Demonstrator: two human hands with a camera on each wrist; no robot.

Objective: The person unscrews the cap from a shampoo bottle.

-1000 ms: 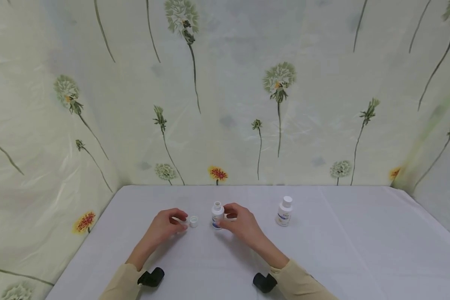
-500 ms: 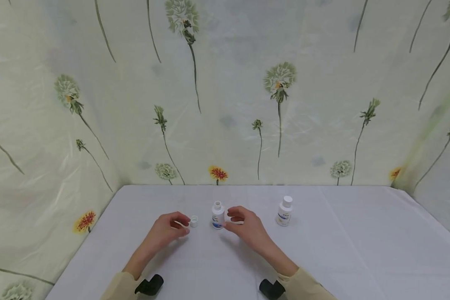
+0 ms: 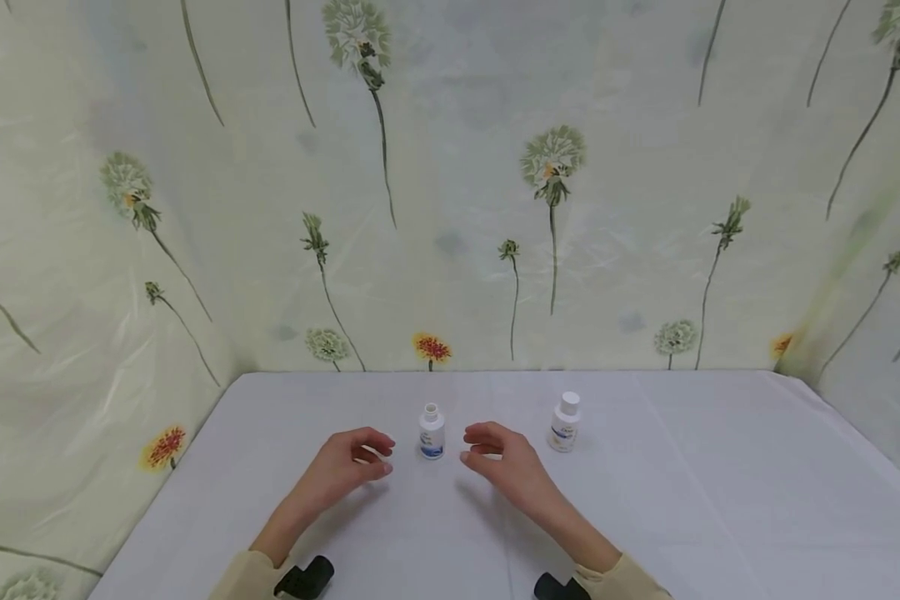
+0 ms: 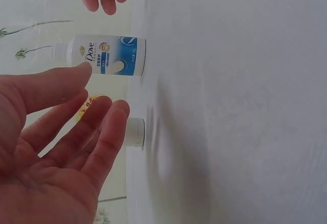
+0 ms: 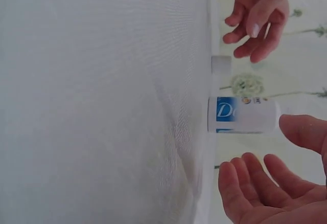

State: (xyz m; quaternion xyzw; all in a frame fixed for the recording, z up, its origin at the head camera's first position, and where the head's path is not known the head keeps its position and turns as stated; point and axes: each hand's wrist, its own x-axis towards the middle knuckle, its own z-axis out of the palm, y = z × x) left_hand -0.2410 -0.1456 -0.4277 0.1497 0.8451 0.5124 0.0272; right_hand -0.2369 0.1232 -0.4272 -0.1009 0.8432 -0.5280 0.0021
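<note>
A white Dove bottle [image 3: 432,435] with a blue label stands upright and uncapped on the table between the two hands. To its left is the left hand [image 3: 348,461], fingers loosely bent and holding nothing. The bottle's white cap [image 4: 135,132] sits on the table, partly behind the left fingers in the left wrist view. Those fingers hide it in the head view, while the right wrist view shows the cap [image 5: 221,64] near the left fingertips. On the bottle's right, the right hand [image 3: 508,460] hovers with relaxed, spread fingers, apart from the bottle and holding nothing.
A second white bottle [image 3: 565,425], its cap on, stands behind and to the right of the right hand. A pale cloth covers the table [image 3: 690,492]. A dandelion-patterned curtain [image 3: 450,192] rises along the back and sides.
The right hand has let go of the uncapped bottle and drawn back to the right. The left hand has shifted slightly right and nearer, now covering the cap in the head view.
</note>
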